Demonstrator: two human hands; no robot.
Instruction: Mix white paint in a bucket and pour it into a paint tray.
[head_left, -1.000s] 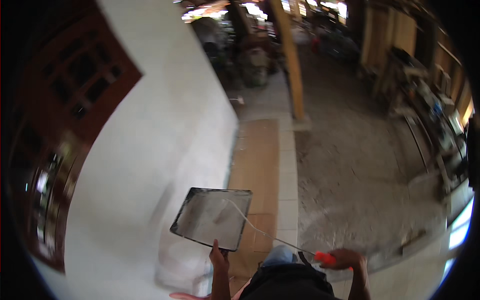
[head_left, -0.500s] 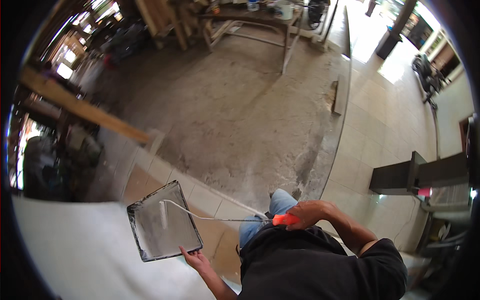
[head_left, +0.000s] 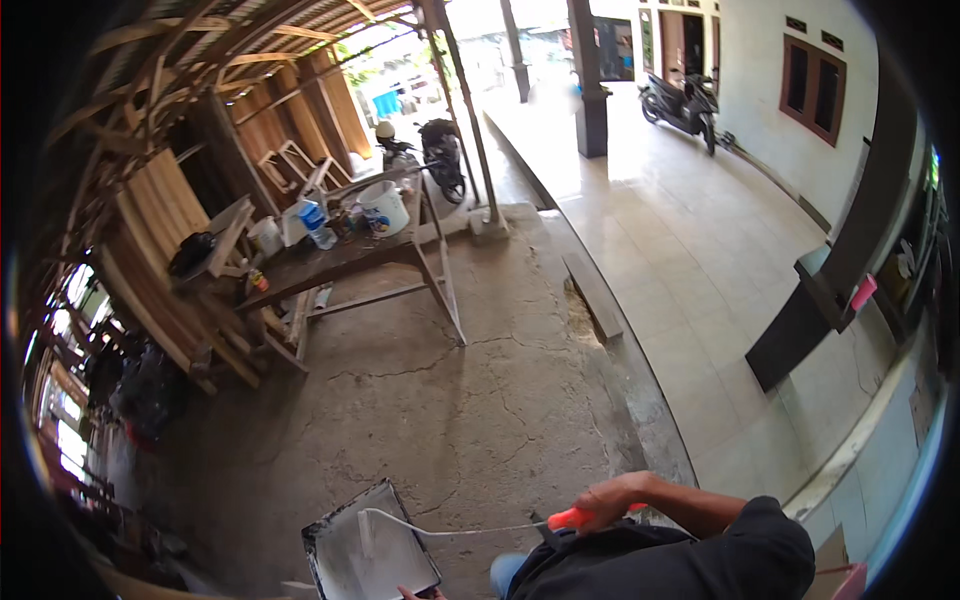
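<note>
We see the paint tray [head_left: 403, 556], dark-rimmed and pale inside, low in the view, with its near rim at the left hand [head_left: 422, 594]. That hand is mostly cut off by the lower edge; its visible fingers grip the rim. The roller [head_left: 480, 531] reaches into the tray, its whitish head over the inner face; we cannot tell whether the head touches it.

To the right of the tray, our right hand [head_left: 605, 504] is closed around the roller's orange handle [head_left: 568, 518]. The wrist is bent, and the forearm [head_left: 690, 502] runs rightward from it to a dark sleeve [head_left: 765, 545]. Between tray and sleeve, a bit of blue jeans [head_left: 507, 574] shows.

Beyond the tray spreads a cracked concrete floor [head_left: 480, 400]. Farther beyond it stands a wooden worktop [head_left: 350, 262] bearing a white bucket [head_left: 384, 209] and a clear bottle [head_left: 317, 228]. Well to the tray's right lies a tiled floor [head_left: 665, 270].
</note>
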